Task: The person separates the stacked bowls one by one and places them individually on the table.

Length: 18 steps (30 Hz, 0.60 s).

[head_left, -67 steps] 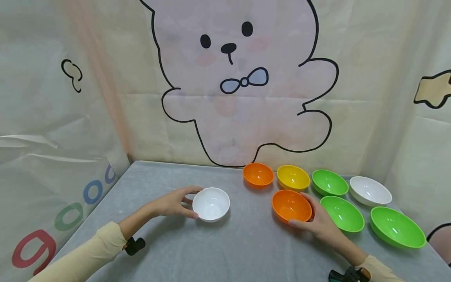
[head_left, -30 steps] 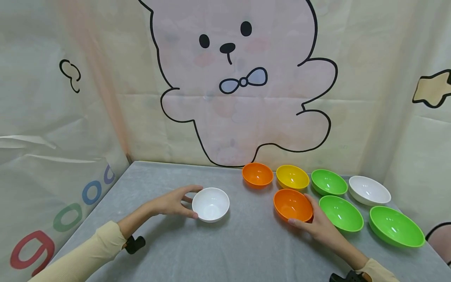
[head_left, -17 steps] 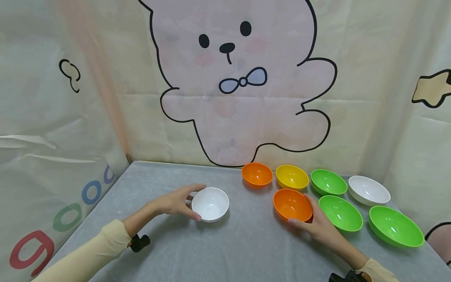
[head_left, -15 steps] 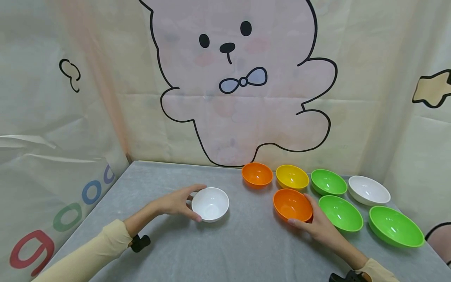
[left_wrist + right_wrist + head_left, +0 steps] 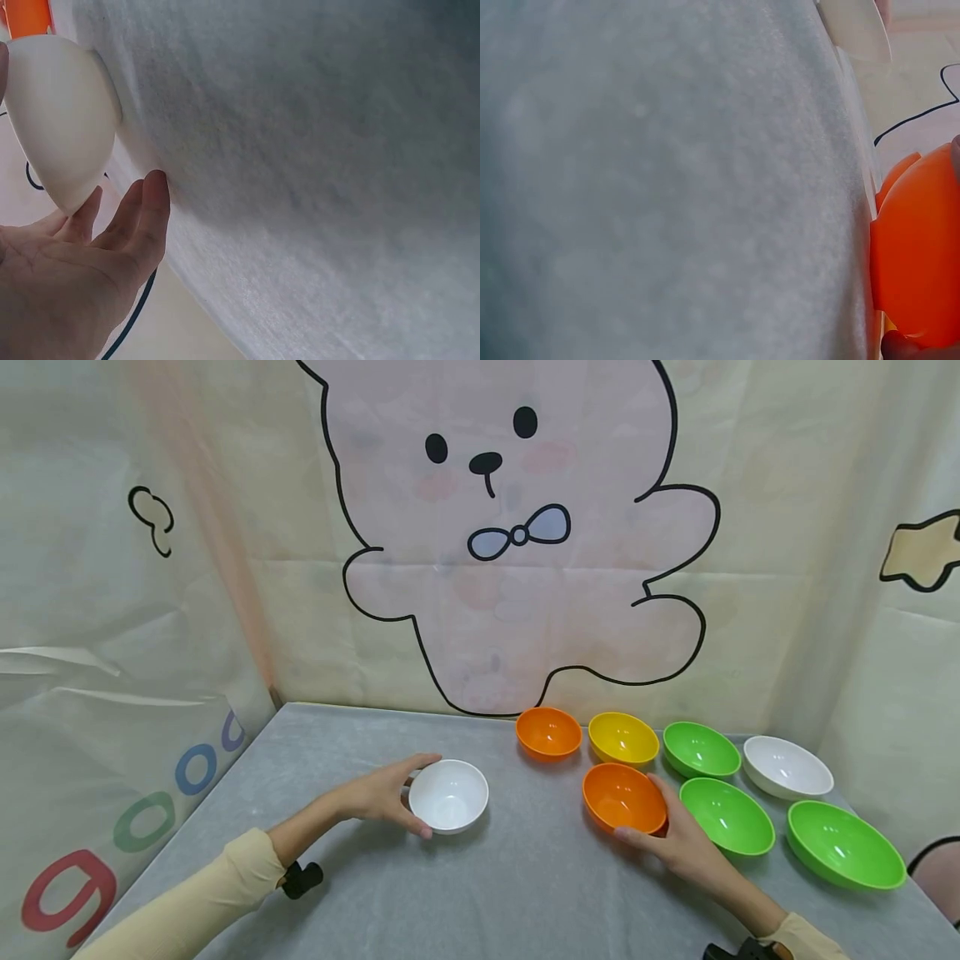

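A small white bowl (image 5: 448, 797) stands upright on the grey-covered table, with nothing inside. My left hand (image 5: 382, 793) holds it from the left, thumb at the near side and forefinger by the far rim. In the left wrist view the bowl's outer side (image 5: 60, 112) shows, while other fingers (image 5: 150, 217) stretch out apart from it. To the right, my right hand (image 5: 678, 839) grips an orange bowl (image 5: 624, 797) at its right side, thumb at the front. The right wrist view shows that orange bowl (image 5: 919, 247) at its edge, with only fingertips visible.
Behind stand another orange bowl (image 5: 549, 733), a yellow bowl (image 5: 624, 739), a green bowl (image 5: 701, 749) and a larger white bowl (image 5: 787, 767). Two more green bowls (image 5: 727, 816) (image 5: 846, 845) sit close to my right hand. A printed curtain (image 5: 487, 635) rises behind the table (image 5: 480, 893).
My left hand has shifted slightly right, its thumb and forefinger reaching further around the white bowl. Since the earliest frame the held orange bowl has moved slightly right.
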{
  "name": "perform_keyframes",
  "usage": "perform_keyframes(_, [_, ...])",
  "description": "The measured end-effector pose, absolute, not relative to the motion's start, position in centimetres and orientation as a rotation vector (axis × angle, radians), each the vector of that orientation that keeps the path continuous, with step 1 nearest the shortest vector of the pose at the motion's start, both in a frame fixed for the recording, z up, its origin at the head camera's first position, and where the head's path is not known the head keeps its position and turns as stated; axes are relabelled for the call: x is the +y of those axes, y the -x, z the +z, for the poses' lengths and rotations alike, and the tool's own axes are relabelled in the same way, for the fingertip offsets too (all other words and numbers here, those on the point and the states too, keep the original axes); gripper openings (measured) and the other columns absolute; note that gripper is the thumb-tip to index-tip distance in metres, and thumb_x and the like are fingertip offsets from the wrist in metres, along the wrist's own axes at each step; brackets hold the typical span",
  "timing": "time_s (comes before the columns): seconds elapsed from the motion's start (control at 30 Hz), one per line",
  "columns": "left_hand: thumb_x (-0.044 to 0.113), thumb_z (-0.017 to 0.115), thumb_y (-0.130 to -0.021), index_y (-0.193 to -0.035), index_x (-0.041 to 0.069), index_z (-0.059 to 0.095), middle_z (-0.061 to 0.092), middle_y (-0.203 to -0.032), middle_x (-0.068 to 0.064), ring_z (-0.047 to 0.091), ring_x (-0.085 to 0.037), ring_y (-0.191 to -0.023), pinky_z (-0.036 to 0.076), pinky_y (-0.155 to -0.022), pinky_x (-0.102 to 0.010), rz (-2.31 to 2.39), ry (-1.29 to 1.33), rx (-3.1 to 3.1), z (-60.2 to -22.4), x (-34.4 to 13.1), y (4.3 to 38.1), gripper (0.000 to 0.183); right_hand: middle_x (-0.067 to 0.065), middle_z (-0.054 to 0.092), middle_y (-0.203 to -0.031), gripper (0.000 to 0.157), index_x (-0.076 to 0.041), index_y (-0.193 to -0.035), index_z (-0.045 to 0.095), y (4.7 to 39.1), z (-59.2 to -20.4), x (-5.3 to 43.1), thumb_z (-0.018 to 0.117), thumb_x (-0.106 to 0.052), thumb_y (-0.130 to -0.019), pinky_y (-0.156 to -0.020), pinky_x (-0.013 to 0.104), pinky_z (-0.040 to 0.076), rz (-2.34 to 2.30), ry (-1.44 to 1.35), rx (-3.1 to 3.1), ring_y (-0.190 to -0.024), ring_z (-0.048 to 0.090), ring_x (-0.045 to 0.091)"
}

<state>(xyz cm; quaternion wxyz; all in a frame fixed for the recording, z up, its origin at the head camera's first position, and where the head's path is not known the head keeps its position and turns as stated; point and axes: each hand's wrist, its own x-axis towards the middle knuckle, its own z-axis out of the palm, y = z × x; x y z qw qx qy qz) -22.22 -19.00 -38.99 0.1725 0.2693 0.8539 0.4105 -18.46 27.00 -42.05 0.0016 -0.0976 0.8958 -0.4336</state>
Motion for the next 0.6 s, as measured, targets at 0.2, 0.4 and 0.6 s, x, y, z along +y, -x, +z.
perform_keyframes(0.2, [0.023,0.094,-0.074,-0.157,0.0,0.027,0.041,-0.148,-0.016,0.048,-0.041,-0.127,0.051,-0.093,-0.042,1.156,-0.783,2.437,-39.13,-18.83,22.26,0.109,0.032,0.036,-0.147,0.105,0.007,-0.155,0.017,18.41,-42.13,27.05,0.083,-0.037,-0.087,-0.102,0.061,0.042,-1.348,0.31,2.82,-0.127,0.045,0.045])
perform_keyframes(0.4, [0.024,0.094,-0.075,-0.155,0.0,0.03,0.044,-0.144,-0.015,0.05,-0.039,-0.125,0.053,-0.09,-0.04,1.169,-0.787,2.432,-39.13,-18.68,22.21,0.106,0.033,0.035,-0.148,0.105,0.008,-0.155,0.016,18.31,-42.07,27.02,0.082,-0.037,-0.087,-0.102,0.063,0.041,-1.347,0.314,2.821,-0.127,0.045,0.046])
perform_keyframes(0.6, [0.023,0.094,-0.074,-0.154,-0.002,0.032,0.047,-0.141,-0.016,0.056,-0.035,-0.117,0.054,-0.088,-0.04,1.188,-0.795,2.438,-38.93,-18.52,22.12,0.104,0.032,0.036,-0.148,0.104,0.007,-0.155,0.017,18.37,-42.2,27.07,0.083,-0.037,-0.087,-0.102,0.062,0.042,-1.347,0.319,2.821,-0.127,0.045,0.044])
